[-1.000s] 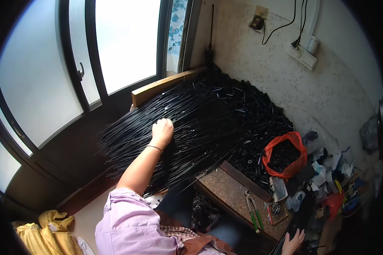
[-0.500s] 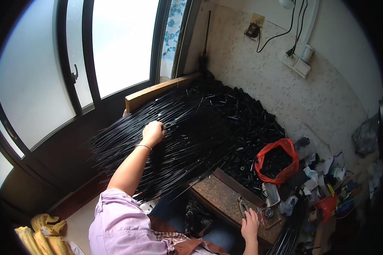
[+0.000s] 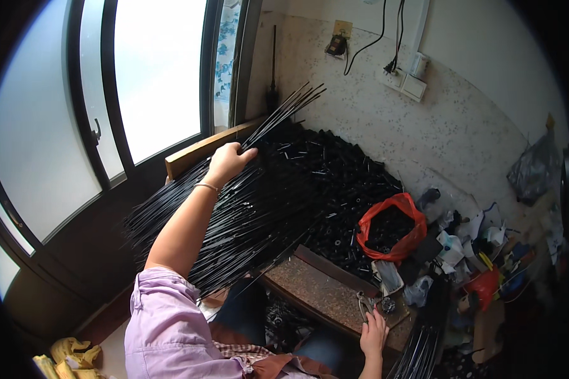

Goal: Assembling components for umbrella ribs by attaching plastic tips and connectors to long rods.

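My left hand (image 3: 229,163) is closed round a small bundle of thin black rods (image 3: 284,115), whose ends rise up and to the right. Below it spreads a large pile of similar long black rods (image 3: 215,215), lying side by side. Low on the right, my right hand (image 3: 373,333) holds a pair of pliers (image 3: 365,304) over the corner of a speckled bench (image 3: 310,284). The fingers partly cover the handles. Just beyond the pliers lies a small dark metallic part (image 3: 389,306).
Short black tubes (image 3: 341,170) are heaped against the wall. A red plastic bag (image 3: 395,251) holds small black pieces. A wooden board (image 3: 196,151) edges the pile by the window. More black rods (image 3: 417,354) and mixed clutter (image 3: 480,252) fill the right side.
My left hand has lifted a few rods out of the pile, tilting them upward. The pliers have shifted slightly with my right hand. The whole view has shifted.
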Demonstrator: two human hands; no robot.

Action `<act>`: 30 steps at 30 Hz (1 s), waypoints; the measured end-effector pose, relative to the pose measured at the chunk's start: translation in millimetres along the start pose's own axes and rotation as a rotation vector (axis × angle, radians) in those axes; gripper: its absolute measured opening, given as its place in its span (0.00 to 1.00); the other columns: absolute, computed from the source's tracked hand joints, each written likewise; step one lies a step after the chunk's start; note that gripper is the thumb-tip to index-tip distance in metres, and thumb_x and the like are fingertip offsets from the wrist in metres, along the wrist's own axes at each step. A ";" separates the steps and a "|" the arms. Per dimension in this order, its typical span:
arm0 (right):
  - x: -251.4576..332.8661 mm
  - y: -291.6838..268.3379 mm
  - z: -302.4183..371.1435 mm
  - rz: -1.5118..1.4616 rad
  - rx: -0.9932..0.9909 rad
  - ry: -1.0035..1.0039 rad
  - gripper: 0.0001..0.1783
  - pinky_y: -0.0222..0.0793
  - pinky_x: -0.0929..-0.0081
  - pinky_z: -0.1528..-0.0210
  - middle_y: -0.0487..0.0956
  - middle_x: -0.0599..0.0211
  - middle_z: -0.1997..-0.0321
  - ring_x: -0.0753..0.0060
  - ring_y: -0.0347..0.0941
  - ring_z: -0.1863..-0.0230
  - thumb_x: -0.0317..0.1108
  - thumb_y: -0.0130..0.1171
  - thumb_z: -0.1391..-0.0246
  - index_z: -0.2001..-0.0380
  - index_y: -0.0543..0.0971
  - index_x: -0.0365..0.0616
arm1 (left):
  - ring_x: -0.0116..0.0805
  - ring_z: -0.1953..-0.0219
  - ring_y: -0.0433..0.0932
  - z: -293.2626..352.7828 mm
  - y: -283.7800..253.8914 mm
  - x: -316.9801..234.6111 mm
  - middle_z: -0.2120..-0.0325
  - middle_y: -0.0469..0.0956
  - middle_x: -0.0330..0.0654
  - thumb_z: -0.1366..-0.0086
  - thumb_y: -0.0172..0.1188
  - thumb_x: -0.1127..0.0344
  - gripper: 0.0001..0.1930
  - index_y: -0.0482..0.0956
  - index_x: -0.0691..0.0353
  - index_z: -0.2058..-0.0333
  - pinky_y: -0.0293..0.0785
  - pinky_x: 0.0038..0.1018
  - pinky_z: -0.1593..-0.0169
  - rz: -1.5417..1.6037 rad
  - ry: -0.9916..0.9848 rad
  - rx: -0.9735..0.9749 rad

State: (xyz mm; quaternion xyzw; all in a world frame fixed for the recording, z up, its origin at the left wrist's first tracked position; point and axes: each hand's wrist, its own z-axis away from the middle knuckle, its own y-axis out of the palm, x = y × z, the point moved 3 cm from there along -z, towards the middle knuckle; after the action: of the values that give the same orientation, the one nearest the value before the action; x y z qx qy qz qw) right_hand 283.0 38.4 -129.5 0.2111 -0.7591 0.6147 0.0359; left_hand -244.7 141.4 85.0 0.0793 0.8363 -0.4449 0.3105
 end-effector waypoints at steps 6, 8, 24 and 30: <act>-2.3 0.7 0.6 0.014 -0.029 0.023 0.17 0.52 0.60 0.43 0.66 0.64 0.44 0.61 0.58 0.41 0.33 0.53 0.50 0.55 0.73 0.46 | 0.23 0.85 0.64 15.1 5.2 -141.0 0.85 0.67 0.35 0.37 0.53 0.61 0.12 0.67 0.64 0.73 0.62 0.21 0.80 0.788 0.117 0.170; 0.8 -0.2 0.8 0.032 -0.016 0.018 0.17 0.52 0.60 0.43 0.66 0.65 0.44 0.61 0.58 0.41 0.33 0.53 0.50 0.54 0.73 0.46 | 0.22 0.84 0.63 17.0 29.9 -161.9 0.83 0.66 0.34 0.37 0.53 0.60 0.12 0.68 0.64 0.71 0.61 0.21 0.79 0.808 0.180 0.100; 4.8 3.4 2.3 -0.089 -0.165 -0.023 0.18 0.56 0.60 0.46 0.68 0.63 0.45 0.57 0.62 0.44 0.35 0.59 0.55 0.58 0.75 0.45 | 0.16 0.80 0.64 156.3 148.7 -170.9 0.80 0.68 0.29 0.40 0.57 0.68 0.07 0.69 0.58 0.64 0.61 0.15 0.75 1.448 0.002 0.587; 154.7 -62.4 -23.3 -0.929 -0.375 -0.231 0.30 0.64 0.66 0.50 0.69 0.52 0.49 0.58 0.68 0.50 0.39 0.64 0.56 0.50 0.69 0.40 | 0.23 0.72 0.73 187.0 122.1 -207.1 0.72 0.73 0.35 0.37 0.52 0.70 0.07 0.69 0.59 0.60 0.71 0.20 0.67 1.788 -0.116 0.794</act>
State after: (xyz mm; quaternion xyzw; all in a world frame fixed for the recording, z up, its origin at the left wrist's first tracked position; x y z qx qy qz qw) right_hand 160.5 8.0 -18.0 0.5827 -0.6813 0.3599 0.2585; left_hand 53.7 95.0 45.3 0.7605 0.2409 -0.2980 0.5243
